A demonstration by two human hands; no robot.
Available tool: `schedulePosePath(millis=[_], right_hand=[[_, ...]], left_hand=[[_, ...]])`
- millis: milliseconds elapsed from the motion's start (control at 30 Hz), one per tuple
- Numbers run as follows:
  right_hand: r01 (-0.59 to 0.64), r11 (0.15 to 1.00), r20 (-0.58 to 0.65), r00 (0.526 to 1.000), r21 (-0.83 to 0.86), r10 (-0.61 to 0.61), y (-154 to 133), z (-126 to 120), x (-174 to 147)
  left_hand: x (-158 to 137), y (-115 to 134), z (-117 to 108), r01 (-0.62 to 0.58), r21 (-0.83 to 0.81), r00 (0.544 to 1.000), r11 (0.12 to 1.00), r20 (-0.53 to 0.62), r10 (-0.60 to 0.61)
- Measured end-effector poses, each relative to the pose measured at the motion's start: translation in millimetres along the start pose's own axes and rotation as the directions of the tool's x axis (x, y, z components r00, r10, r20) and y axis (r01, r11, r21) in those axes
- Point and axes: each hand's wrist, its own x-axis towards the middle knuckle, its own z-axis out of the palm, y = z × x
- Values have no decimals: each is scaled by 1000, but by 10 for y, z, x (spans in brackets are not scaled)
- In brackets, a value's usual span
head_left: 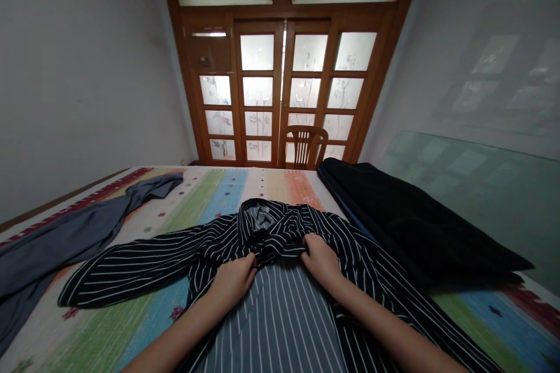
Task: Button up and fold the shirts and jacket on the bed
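A black shirt with white stripes lies spread on the bed, its collar pointing away from me and its sleeves out to both sides. The front is parted, and the paler grey striped inside of the back shows between my arms. My left hand is closed on the left front edge just below the collar. Across from it, my right hand pinches the right front edge. Fabric bunches between the two hands.
Dark folded clothes are piled on the right, beside a glass panel against the wall. Grey trousers or a similar garment stretch along the left. A wooden chair stands beyond the multicoloured striped cover, before wooden glazed doors.
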Motion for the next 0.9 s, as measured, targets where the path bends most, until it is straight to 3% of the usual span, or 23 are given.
schedulePosePath(millis=[167, 300, 400, 467, 533, 600, 667, 767, 833, 900], right_hand=[[66, 982, 6, 998, 177, -69, 181, -182, -123], [129, 901, -8, 990, 415, -138, 296, -318, -272], [48, 818, 35, 996, 573, -83, 280, -470, -358], [-48, 715, 145, 987, 697, -75, 223, -607, -394], [-177, 594, 307, 944, 785, -124, 158, -742, -417], [-274, 534, 414, 896, 800, -161, 111, -832, -437], [-262, 584, 390, 915, 768, -102, 91, -850, -473], [-108, 761, 207, 978, 639, -35, 90, -768, -609], [-5, 840, 181, 977, 542, -110, 88, -697, -763], [88, 892, 246, 945, 443, -215, 81, -647, -942]], left_hand=[[-91, 94, -140, -133, -256, 990, 957, -88, 114], [-263, 346, -318, -194, -579, 981, 792, -93, 172], [-419, 543, -366, -64, -798, 980, 599, 63, 189], [-509, 636, -339, 77, -877, 962, 474, 190, 195], [-578, 693, -290, 176, -909, 942, 379, 267, 203], [-617, 723, -246, 212, -926, 934, 312, 286, 215], [-615, 736, -214, 220, -938, 938, 268, 279, 207], [-527, 726, -149, 203, -949, 958, 241, 244, 152], [-434, 700, -67, 185, -952, 971, 244, 215, 102], [-350, 672, 42, 171, -953, 978, 250, 195, 75]])
